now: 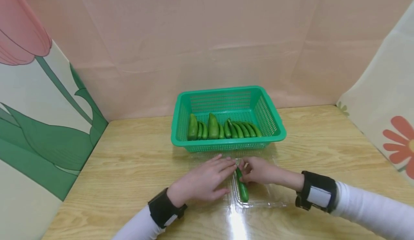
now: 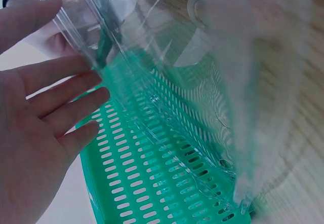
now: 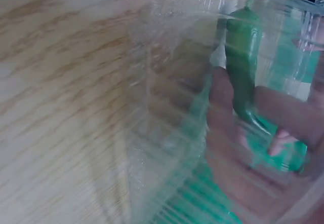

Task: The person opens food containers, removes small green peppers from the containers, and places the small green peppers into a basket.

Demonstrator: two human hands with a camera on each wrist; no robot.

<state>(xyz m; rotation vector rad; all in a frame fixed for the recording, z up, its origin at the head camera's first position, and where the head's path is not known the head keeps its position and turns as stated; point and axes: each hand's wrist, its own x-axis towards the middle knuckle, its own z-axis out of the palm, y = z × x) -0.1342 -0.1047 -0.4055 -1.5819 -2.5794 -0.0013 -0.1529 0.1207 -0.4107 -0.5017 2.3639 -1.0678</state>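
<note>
A slim, glossy green vegetable (image 1: 243, 190), cucumber-shaped, lies lengthwise along the left side of a clear plastic box (image 1: 265, 204). My right hand (image 1: 260, 170) reaches over the box and pinches it near its far end between thumb and fingers. In the right wrist view, the same vegetable (image 3: 244, 57) shows through the clear wall, with a small stem nub. My left hand (image 1: 207, 179) is spread flat with straight fingers, its fingertips by the far end of the vegetable. The left wrist view shows its fingers (image 2: 71, 95) extended beside the clear plastic edge.
Behind the box stands a green slotted basket (image 1: 279, 136). Along its near side is a row of green vegetables (image 1: 213, 127), two of them thicker and paler. A pink cloth wall (image 1: 200, 64) closes off the back of the wooden table (image 1: 129, 168).
</note>
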